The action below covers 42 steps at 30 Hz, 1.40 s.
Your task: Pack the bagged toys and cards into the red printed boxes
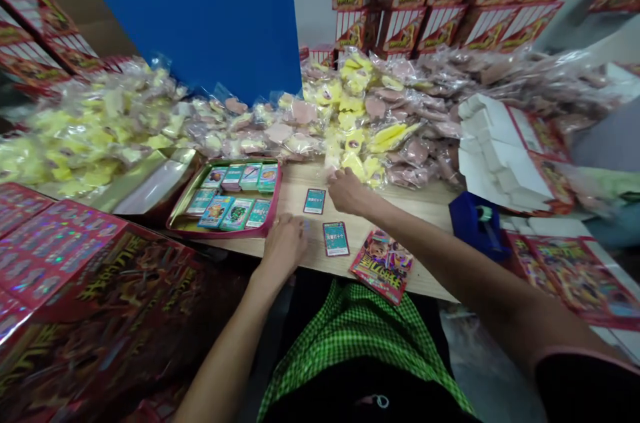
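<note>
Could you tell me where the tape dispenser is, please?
In the head view, the blue tape dispenser sits at right, just below the folded white carton.

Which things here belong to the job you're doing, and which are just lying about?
In use: left hand, right hand, two loose teal cards, red-rimmed card tray.
Lying about: blue tape dispenser, bagged yellow items, stacked red boxes.

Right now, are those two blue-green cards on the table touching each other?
Apart. The head view shows the upper card and the lower card lying flat, with a strip of bare wooden table showing between them.
</note>
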### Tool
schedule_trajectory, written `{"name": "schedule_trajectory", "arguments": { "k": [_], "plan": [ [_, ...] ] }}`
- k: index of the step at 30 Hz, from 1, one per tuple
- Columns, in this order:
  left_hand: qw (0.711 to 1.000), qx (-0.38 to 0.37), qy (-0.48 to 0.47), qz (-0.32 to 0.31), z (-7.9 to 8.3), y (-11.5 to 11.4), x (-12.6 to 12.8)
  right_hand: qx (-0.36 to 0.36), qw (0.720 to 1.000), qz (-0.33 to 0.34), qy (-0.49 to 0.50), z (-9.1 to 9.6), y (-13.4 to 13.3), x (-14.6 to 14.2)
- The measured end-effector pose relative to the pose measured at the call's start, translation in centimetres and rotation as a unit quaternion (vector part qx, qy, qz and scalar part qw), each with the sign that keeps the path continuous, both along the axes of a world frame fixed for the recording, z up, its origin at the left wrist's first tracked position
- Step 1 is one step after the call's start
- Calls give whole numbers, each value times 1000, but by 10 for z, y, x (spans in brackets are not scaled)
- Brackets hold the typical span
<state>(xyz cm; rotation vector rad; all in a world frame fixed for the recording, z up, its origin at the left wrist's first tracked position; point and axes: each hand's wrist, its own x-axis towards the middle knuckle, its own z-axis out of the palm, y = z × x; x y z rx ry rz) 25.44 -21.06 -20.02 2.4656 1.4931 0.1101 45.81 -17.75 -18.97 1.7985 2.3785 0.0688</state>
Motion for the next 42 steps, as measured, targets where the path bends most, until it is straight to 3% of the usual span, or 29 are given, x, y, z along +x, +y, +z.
{"name": "schedule_trajectory", "arguments": {
  "k": [3, 7, 11, 15, 24, 32, 36, 42],
  "plan": [
    [999, -10, -6, 38, 3, 23, 27, -15, 1000, -20, -2, 4, -13, 11],
    [995, -39, -1, 90, 2, 46, 57, -48, 998, -25, 19, 13, -44, -6],
    [988, -84, 1, 130, -3, 59, 68, -121, 991, -17, 54, 11, -83, -24],
    [982, -134, 9, 135, -5, 71, 68, -121, 990, -36, 70, -1, -105, -31],
    [972, -151, 1, 180, 7, 75, 75, -88, 990, -70, 80, -8, -96, -40],
    [963, -206, -72, 156, -3, 77, 78, -83, 989, -83, 88, -9, -95, -45],
    [962, -183, -152, 135, 4, 78, 62, -59, 990, -81, 101, -17, -93, -47],
    [943, -98, -275, 160, 19, 63, 23, -40, 986, -75, 142, -24, -61, -37]
  ]
}}
